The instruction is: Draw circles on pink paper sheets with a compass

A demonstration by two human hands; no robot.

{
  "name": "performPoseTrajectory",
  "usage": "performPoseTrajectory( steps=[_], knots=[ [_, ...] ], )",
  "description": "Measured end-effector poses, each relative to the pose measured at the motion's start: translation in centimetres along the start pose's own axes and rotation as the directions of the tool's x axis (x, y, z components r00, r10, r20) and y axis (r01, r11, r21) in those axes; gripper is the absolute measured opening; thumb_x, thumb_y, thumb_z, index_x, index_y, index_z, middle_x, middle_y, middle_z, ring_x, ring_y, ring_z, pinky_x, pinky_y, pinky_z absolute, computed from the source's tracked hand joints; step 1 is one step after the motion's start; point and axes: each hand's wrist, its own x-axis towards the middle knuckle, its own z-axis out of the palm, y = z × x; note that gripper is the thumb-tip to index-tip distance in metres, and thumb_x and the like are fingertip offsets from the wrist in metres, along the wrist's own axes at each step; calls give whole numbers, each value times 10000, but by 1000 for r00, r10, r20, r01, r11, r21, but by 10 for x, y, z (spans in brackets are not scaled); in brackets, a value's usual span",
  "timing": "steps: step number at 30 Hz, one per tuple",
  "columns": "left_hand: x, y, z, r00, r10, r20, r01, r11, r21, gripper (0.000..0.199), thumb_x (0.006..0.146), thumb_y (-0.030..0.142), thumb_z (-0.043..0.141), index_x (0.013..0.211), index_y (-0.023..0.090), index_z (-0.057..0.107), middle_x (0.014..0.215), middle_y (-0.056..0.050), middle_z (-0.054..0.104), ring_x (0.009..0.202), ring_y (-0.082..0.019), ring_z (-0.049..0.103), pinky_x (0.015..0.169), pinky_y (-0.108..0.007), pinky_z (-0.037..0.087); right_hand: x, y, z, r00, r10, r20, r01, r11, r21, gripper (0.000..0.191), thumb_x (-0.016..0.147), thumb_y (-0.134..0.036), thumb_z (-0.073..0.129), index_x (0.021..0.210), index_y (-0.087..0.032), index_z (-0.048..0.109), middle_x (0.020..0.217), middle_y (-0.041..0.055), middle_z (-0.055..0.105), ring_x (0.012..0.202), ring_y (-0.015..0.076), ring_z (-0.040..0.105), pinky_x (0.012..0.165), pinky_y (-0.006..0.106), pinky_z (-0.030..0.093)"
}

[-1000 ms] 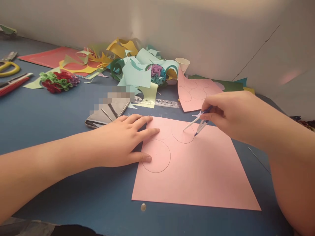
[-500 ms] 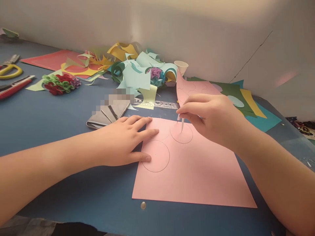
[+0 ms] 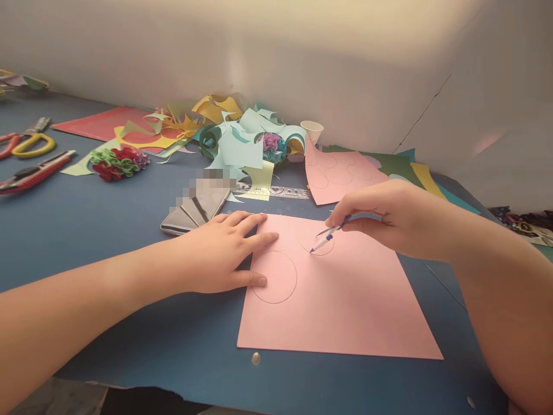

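Note:
A pink sheet of paper (image 3: 345,311) lies flat on the blue table, with several pencil circles drawn on its left and upper part. My left hand (image 3: 235,248) rests spread over the sheet's left edge, fingers apart and holding nothing. Pinched in the fingers of my right hand (image 3: 380,216) is a white and blue drawing compass (image 3: 324,241). The compass is tilted, its pencil leg meeting the lower line of the upper circle. My fingers hide its top. A silver phone-like device (image 3: 190,216) sits just beyond my left hand.
A clear stencil ruler (image 3: 285,191), coloured paper scraps (image 3: 242,147), a paper cup (image 3: 311,131) and another pink sheet with circles (image 3: 337,173) lie behind. At left are ruffled paper flowers (image 3: 118,163), a red cutter (image 3: 38,173) and yellow-handled scissors (image 3: 33,145). A wall (image 3: 173,52) rises behind.
My right hand has turned and tipped the compass over, swinging its pencil leg to the circle's lower line. My left hand stays on the sheet. The view has shifted slightly.

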Motion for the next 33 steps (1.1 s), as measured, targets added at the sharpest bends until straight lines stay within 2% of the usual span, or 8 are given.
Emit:
performPoseTrajectory(
  steps=[5, 11, 18, 20, 22, 25, 28, 33],
  knots=[
    [-1, -5, 3, 997, 51, -50, -52, 998, -21, 771, 1038, 735, 465, 1703, 346, 428, 1785, -170, 364, 1570, -454, 408, 1213, -626, 396, -2, 5, -1, 987, 39, -156, -17, 990, 140, 188, 987, -163, 623, 996, -286, 765, 1031, 28, 825, 947, 250, 776, 819, 410, 633],
    [1, -7, 4, 997, 56, -49, -57, 998, -27, 801, 1014, 751, 485, 1699, 339, 436, 1786, -183, 352, 1562, -465, 407, 1220, -630, 382, -26, -18, 7, 889, 191, -416, -65, 952, 298, 128, 1022, -225, 662, 1110, -275, 740, 1055, 52, 775, 969, 256, 750, 783, 403, 614],
    [-3, -1, -6, 999, 32, -44, -36, 994, -105, 810, 991, 718, 549, 1704, 358, 413, 1792, -172, 318, 1582, -479, 379, 1207, -621, 409, -37, -36, 62, 846, 244, -475, -30, 910, 414, 195, 1076, -147, 543, 1136, -265, 686, 1067, 43, 723, 930, 219, 727, 809, 409, 593],
    [-6, 1, -10, 998, -23, -53, 12, 979, -202, 856, 965, 747, 573, 1714, 390, 363, 1829, -180, 169, 1500, -490, 486, 1130, -610, 484, -37, -30, 77, 838, 226, -496, 17, 898, 439, 213, 1088, -142, 517, 1143, -264, 683, 1065, 48, 713, 958, 224, 734, 828, 416, 600],
    [-7, 2, -13, 994, -66, -90, 38, 959, -282, 868, 948, 783, 576, 1702, 417, 351, 1823, -193, 98, 1278, -436, 663, 1040, -601, 539, -38, -23, 88, 829, 226, -511, 41, 888, 458, 230, 1104, -148, 507, 1136, -273, 697, 1070, 42, 699, 943, 212, 733, 838, 416, 601],
    [-2, 6, -10, 972, -16, -236, -73, 929, -363, 759, 950, 758, 603, 1559, 310, 540, 1686, -198, 362, 1127, -340, 696, 1011, -542, 552, -39, -14, 99, 810, 237, -536, 101, 845, 526, 237, 1116, -158, 520, 1143, -297, 709, 1092, 30, 682, 944, 198, 722, 858, 413, 607],
    [9, 13, 1, 927, 18, -374, -217, 840, -497, 493, 967, 618, 659, 1246, 213, 691, 1314, -137, 663, 1109, -284, 674, 947, -416, 560, -40, -8, 106, 814, 232, -532, 140, 811, 568, 231, 1115, -160, 539, 1146, -307, 715, 1103, 29, 678, 964, 201, 708, 860, 413, 611],
    [25, 26, 19, 928, -35, -372, -231, 728, -645, 253, 963, 450, 656, 1022, 212, 717, 935, -41, 740, 798, -188, 663, 712, -331, 517, -38, -5, 109, 817, 277, -506, 88, 807, 584, 217, 1105, -154, 550, 1116, -286, 721, 1038, 23, 687, 919, 194, 711, 837, 402, 594]
  ],
)
